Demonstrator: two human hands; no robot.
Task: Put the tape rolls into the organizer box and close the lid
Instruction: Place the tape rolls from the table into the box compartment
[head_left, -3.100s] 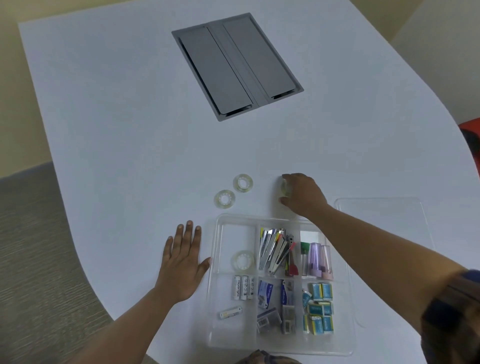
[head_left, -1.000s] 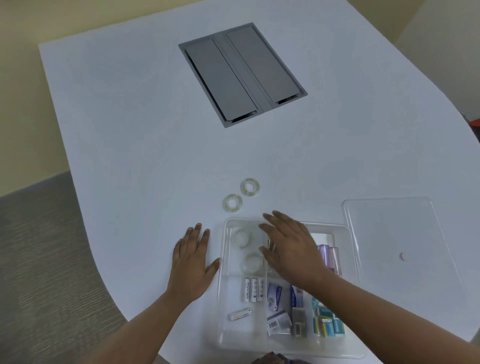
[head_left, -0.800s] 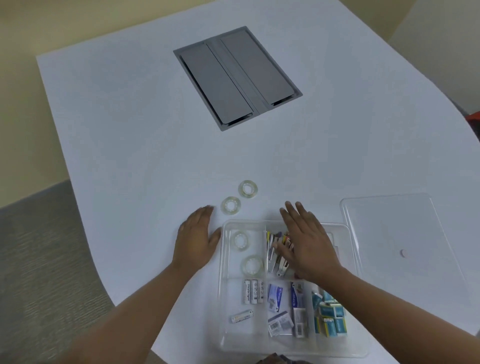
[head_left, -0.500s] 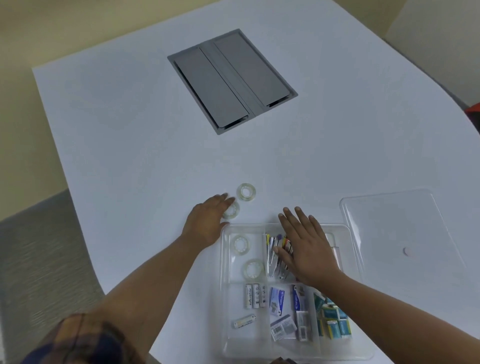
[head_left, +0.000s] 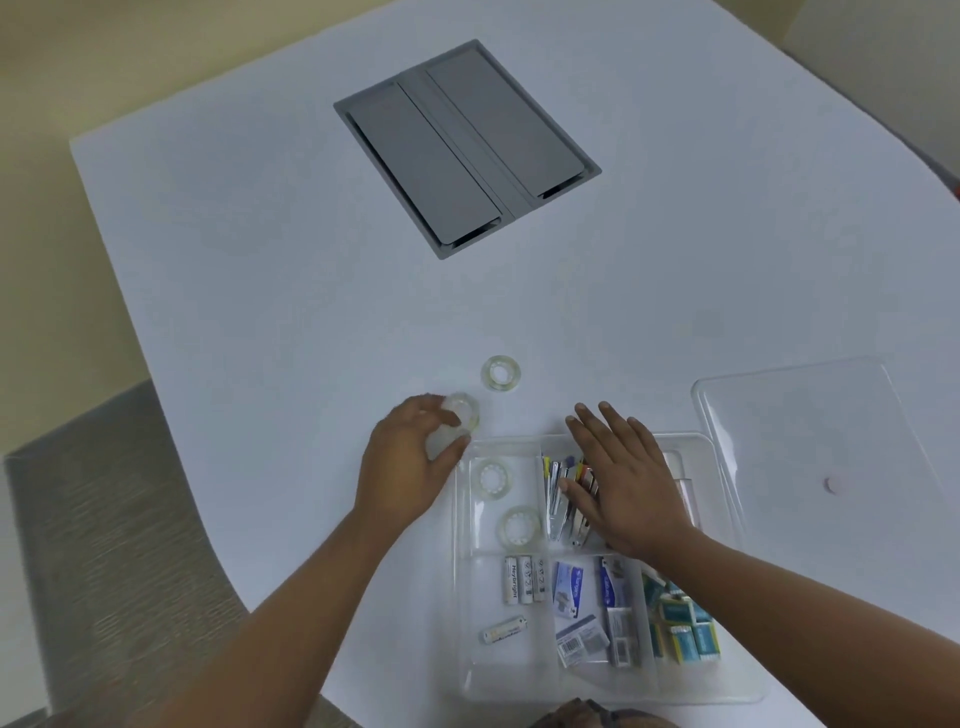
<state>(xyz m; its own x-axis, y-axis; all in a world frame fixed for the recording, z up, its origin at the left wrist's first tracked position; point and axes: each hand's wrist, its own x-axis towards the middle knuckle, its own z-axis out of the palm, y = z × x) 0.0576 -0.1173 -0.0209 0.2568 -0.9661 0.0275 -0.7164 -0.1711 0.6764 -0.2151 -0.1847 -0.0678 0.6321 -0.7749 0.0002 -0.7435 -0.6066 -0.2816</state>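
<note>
Item: clear organizer box, open, on the white desk, near edge; upper-left compartment holds two tape rolls, one toward the far wall and one nearer the person; three seconds earlier it held only one, the right hand having since carried a second in from the desk; remaining compartments hold batteries, clips, small cards and blue packets, all undisturbed. Left hand: a second ago flat on the desk beside the box, now moved forward past the box's far-left corner, fingers curled around a third tape roll; the roll shows blurred at the fingertips, so whether it is already lifted or only gripped on the surface cannot be told. Right hand: spread flat, palm down, resting over the clip compartment, holding nothing; it appears to steady the box. Fourth tape roll: lying flat on the desk, just beyond the one in hand, untouched. Lid: clear, lying on the desk to the right of the box, its near-left edge beside the box rim; not yet fitted. Grey cable hatch: set into the desk, far side, unrelated. Status, as judged: two rolls stowed, one in the act of being collected, one outstanding; roughly halfway, with the lid closing left for last; the roll compartment looks roomy enough for both remaining.
</note>
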